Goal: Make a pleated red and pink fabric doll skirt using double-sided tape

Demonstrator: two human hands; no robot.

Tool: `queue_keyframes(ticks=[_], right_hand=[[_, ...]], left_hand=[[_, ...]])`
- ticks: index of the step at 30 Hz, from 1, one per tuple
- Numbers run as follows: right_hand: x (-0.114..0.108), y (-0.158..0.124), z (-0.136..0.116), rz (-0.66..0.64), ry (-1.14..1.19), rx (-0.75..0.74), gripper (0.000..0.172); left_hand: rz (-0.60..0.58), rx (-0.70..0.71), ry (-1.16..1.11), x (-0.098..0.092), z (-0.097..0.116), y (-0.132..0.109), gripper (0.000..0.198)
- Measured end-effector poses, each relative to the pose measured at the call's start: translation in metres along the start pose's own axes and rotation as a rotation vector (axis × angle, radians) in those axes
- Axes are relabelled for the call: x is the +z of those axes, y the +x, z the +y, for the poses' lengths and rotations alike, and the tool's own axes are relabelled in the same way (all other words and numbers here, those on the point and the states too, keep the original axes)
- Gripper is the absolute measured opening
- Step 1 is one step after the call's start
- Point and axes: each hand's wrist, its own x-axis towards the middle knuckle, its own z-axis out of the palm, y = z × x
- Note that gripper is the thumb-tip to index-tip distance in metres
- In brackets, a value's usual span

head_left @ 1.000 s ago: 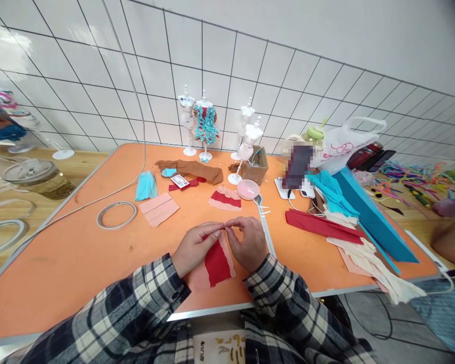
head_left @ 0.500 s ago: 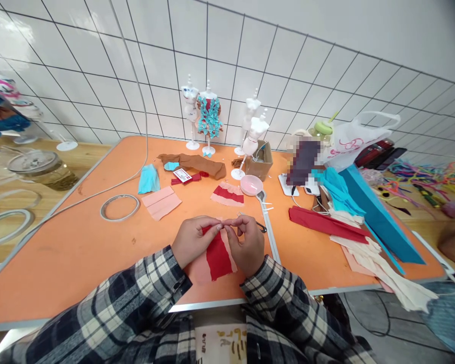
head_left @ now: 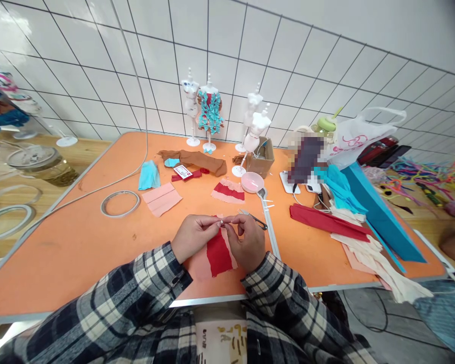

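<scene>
Above a red and pink cloth piece [head_left: 219, 255], my left hand [head_left: 195, 236] and my right hand [head_left: 247, 241] meet with thumbs and index fingers pinched. A tiny white piece [head_left: 222, 223] shows between the fingertips; its kind is too small to make out. The cloth lies on the orange table near its front edge, its upper end partly hidden by my fingers. Just beyond my right hand lies a dark-handled tool [head_left: 260, 222], partly covered. Another red and pink cloth strip [head_left: 228, 191] rests farther back, by a pink bowl [head_left: 252, 182].
Mini dress forms [head_left: 210, 114] stand along the tiled wall, beside a cardboard box [head_left: 261, 161]. A tape roll [head_left: 120, 203] and pink cloth [head_left: 162, 198] lie to the left. Folded red fabric [head_left: 328, 222] and a plastic bag [head_left: 358, 139] occupy the right. A person's arm shows at the right edge.
The white piece between my fingertips shows more clearly now. My hands stay nearly in place, still pinched together, and the view has tilted slightly.
</scene>
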Motion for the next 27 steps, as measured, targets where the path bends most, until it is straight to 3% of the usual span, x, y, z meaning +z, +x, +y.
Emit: queue_keyframes(ticks=[11, 14, 18, 22, 24, 27], right_hand=[[0.000, -0.001, 0.003, -0.030, -0.033, 0.057, 0.004], [0.001, -0.003, 0.003, -0.031, 0.004, 0.140, 0.008], [0.003, -0.002, -0.001, -0.044, 0.196, 0.311, 0.018], [-0.001, 0.007, -0.003, -0.044, 0.575, 0.523, 0.028], [-0.008, 0.017, 0.001, -0.017, 0.684, 0.555, 0.032], [-0.023, 0.041, 0.013, 0.074, 0.661, 0.523, 0.036]], left_hand=[[0.037, 0.086, 0.223, 0.001, 0.000, -0.003, 0.021], [0.053, 0.104, 0.247, 0.001, 0.000, -0.003, 0.020], [0.043, 0.126, 0.208, 0.002, 0.001, -0.003, 0.018], [-0.011, 0.160, 0.128, 0.001, 0.002, -0.003, 0.017], [-0.046, 0.183, 0.107, 0.001, 0.003, -0.004, 0.018], [-0.068, 0.214, 0.115, 0.000, 0.003, -0.004, 0.020]])
